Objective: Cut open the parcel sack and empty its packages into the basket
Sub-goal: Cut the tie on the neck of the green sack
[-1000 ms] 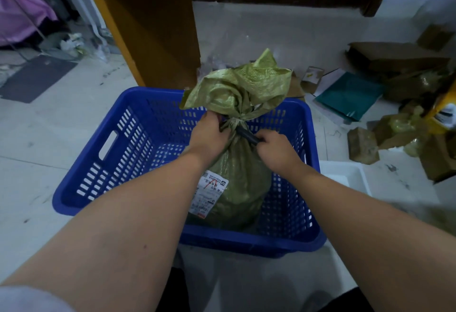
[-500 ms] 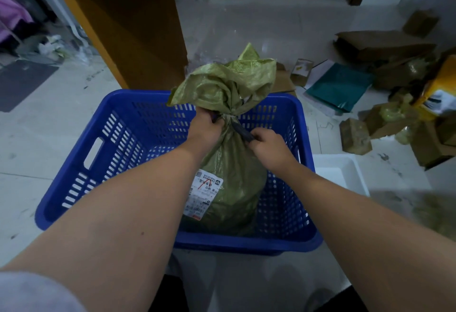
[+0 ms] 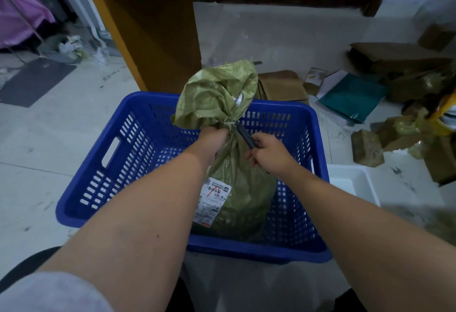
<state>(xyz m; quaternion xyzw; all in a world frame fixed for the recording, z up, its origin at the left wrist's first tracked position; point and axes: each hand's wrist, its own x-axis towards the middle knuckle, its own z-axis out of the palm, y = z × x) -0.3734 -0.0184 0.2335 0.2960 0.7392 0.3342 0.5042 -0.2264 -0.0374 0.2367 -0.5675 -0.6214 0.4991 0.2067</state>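
Note:
A green woven parcel sack (image 3: 237, 188) stands upright inside the blue plastic basket (image 3: 128, 153), with a white shipping label (image 3: 213, 200) on its front. Its neck is tied off with a pale string (image 3: 229, 122), and the loose top flares above the tie. My left hand (image 3: 212, 139) grips the sack's neck just below the tie. My right hand (image 3: 269, 153) holds a dark slim cutter (image 3: 245, 136) whose tip points up at the tied neck. The blade itself is too small to make out.
A yellow wooden desk leg (image 3: 153, 40) rises just behind the basket. Cardboard boxes (image 3: 367, 147), a teal mailer (image 3: 352, 97) and other packages litter the floor at the right. A white tray (image 3: 352, 183) sits against the basket's right side. A dark mat (image 3: 37, 82) lies far left.
The sack's flared top has shifted a little and the tie string now shows. My right hand has drawn slightly back from the neck, exposing more of the cutter. Both hands keep their holds.

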